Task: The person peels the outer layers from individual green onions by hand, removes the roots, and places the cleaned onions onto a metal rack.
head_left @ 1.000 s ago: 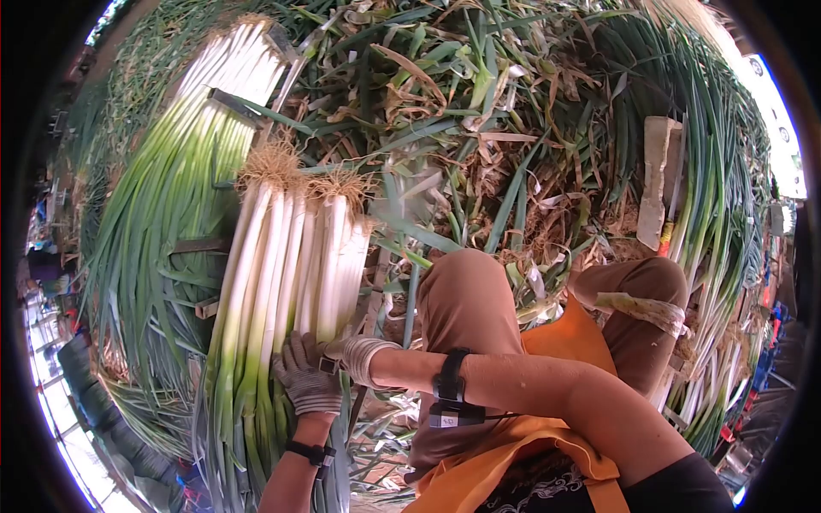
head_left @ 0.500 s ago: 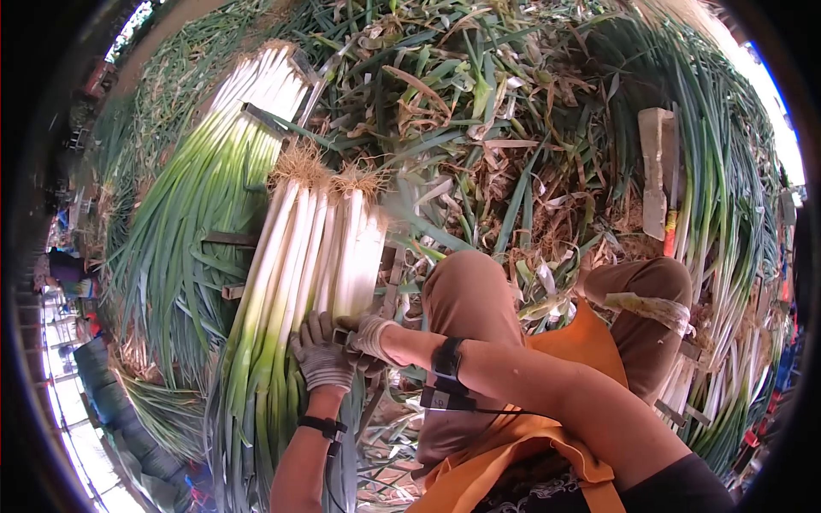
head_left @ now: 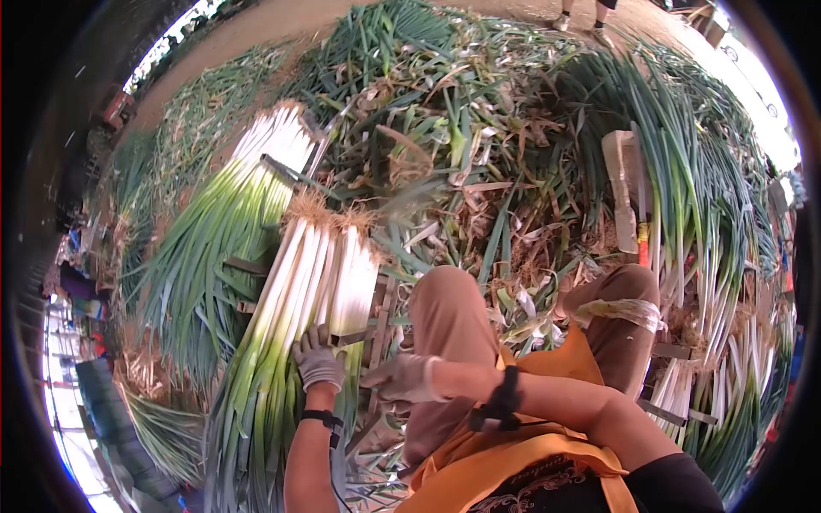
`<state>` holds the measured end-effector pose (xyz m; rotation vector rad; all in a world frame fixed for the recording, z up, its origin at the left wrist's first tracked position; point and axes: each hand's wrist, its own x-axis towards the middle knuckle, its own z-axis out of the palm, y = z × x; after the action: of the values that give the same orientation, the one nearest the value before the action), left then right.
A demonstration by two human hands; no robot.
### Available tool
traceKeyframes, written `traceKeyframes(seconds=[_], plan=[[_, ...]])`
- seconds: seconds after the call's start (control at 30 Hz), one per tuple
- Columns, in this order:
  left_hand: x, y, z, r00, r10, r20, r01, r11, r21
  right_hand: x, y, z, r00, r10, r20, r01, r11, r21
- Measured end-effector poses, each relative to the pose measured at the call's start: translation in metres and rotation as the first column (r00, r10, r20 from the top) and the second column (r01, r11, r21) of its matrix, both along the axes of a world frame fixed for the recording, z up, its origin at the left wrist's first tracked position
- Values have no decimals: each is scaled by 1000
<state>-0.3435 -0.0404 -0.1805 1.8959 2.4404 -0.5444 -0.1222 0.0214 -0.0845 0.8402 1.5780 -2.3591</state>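
Observation:
A bundle of large green onions (head_left: pixel 295 274) lies in front of me, its roots at the far end and its leaves towards me. Over the stalks, near where white turns to green, my gloved left hand (head_left: pixel 318 363) rests with fingers stretched out. My gloved right hand (head_left: pixel 404 378) is apart from the bundle, to its right beside my knee. Its fingers look partly extended and slightly blurred, and I see nothing in them. A short dark bar (head_left: pixel 355 337) crosses the stalks between the two hands.
Another green onion pile (head_left: pixel 227 184) lies on the far left. Cut leaves and husks (head_left: pixel 479 162) cover the ground ahead. On the right, a pale wooden board (head_left: pixel 619 188) stands near more green onions (head_left: pixel 684 197). A person's feet (head_left: pixel 581 27) show at the top.
My right hand has drawn away from beside my left hand, moving right and down off the bundle. My left hand stays on the stalks. The view has tilted up, bringing a person's feet into sight.

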Motion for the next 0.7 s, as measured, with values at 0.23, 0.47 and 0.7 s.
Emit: traceKeyframes(seconds=[0.23, 0.47, 0.7], plan=[[-58, -17, -5, 977, 28, 211, -90, 953, 291, 187, 33, -21, 655, -751, 80, 751, 659, 39], [-141, -35, 65, 786, 587, 194, -617, 764, 188, 277, 1, -165, 455, -787, 417, 836, 539, 105], [-134, -13, 53, 882, 456, -122, -454, 890, 48, 249, 2, -152, 653, -614, 444, 520, 789, 327]])
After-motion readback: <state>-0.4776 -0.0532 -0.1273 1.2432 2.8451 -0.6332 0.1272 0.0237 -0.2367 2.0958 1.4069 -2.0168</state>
